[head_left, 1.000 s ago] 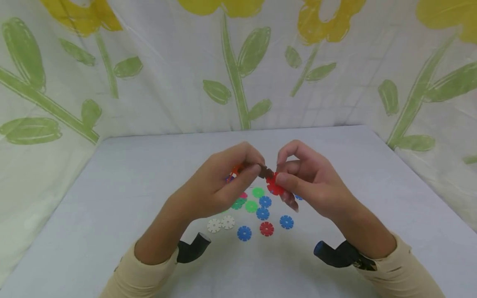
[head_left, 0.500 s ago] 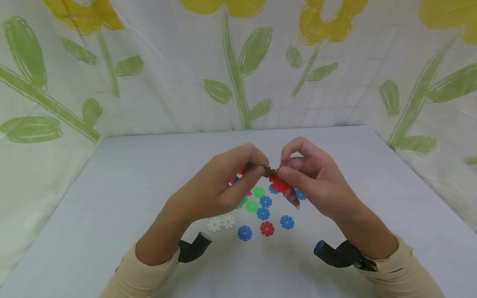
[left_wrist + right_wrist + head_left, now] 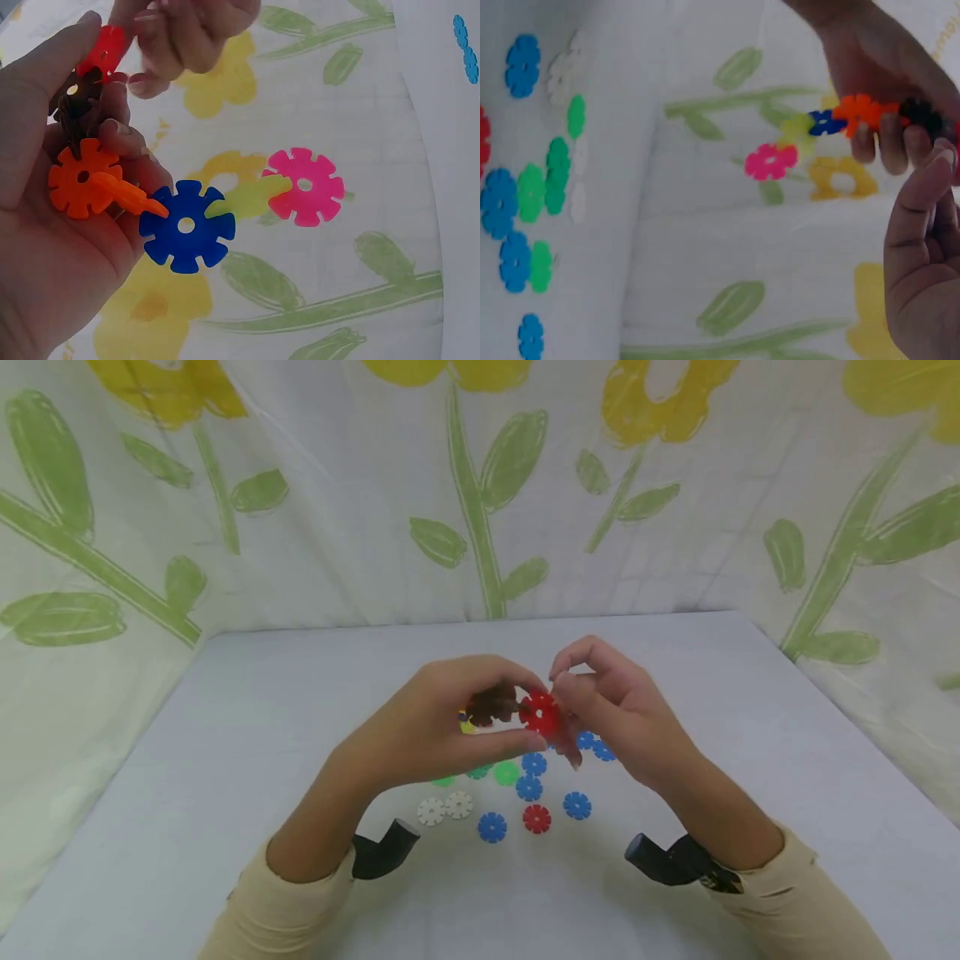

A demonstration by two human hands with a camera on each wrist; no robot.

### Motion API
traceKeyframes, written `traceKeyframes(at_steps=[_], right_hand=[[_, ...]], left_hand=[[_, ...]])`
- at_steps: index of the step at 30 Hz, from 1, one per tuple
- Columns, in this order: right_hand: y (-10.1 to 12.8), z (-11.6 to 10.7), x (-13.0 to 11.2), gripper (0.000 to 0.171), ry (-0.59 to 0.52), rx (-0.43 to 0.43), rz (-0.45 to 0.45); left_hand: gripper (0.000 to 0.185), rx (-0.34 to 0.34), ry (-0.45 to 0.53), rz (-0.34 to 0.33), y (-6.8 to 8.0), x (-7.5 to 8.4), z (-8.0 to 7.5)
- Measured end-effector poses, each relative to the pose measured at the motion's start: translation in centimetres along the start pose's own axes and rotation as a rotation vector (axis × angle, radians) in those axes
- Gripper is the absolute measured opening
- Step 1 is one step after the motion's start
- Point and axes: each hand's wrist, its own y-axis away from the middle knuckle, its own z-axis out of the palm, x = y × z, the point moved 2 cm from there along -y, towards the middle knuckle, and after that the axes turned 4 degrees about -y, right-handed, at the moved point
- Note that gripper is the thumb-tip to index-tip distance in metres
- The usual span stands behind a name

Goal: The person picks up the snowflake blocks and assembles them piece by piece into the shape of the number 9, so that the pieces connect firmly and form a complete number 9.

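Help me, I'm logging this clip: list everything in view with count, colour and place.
disc chain: one; brown, orange, blue, yellow-green, pink; in left hand.
red disc: one, red, pinched by right hand at the brown end.
loose discs: about twelve; blue, green, white, red; on table below hands.
table: one, pale grey, underneath.
backdrop cloth: one, white with yellow flowers, green leaves; behind.
wrist cameras: two, black, at wrists.
sleeves: two, beige, forearms.
left hand: one, grips disc chain.
right hand: one, pinches red disc.

Red disc [image 3: 540,713] meets brown disc [image 3: 492,703] – end of a colourful chain [image 3: 187,217].
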Motion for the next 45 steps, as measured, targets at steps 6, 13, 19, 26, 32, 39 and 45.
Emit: traceKeyframes(at_steps=[6, 13, 19, 26, 32, 39, 45], right_hand=[[-0.5, -0.7, 3.4, 0.013, 0.294, -0.377, 0.218], [0.5, 1.3, 6.3, 0.03, 0.787, -0.717, 0.611], [1.1, 2.0, 7.2, 0.031, 0.864, -0.695, 0.612], [1.2, 2.3, 7.4, 0.032, 0.868, -0.681, 0.61], [1.3, 2.3, 7.2, 0.03, 0.888, -0.69, 0.676], [0.5, 0.7, 5.8, 0.017, 0.808, -0.655, 0.633], [-0.4, -1.9, 2.9, 0.017, 0.83, -0.392, 0.259]], left_hand=[[0.038, 0.062, -0.034, 0.002, 0.7, -0.1, -1.6], [0.038, 0.096, 0.021, 0.037, 1.1, 0.0, -3.0], [0.038, 0.072, 0.051, 0.043, 1.0, -0.1, -3.0], [0.035, 0.041, 0.011, 0.061, 1.0, -0.1, -3.2], [0.032, 0.002, -0.013, 0.049, 1.2, -0.2, -3.3], [0.031, -0.036, -0.026, 0.021, 1.4, -0.3, -3.3], [0.029, -0.03, -0.049, 0.0, 1.5, -0.2, -3.5]])
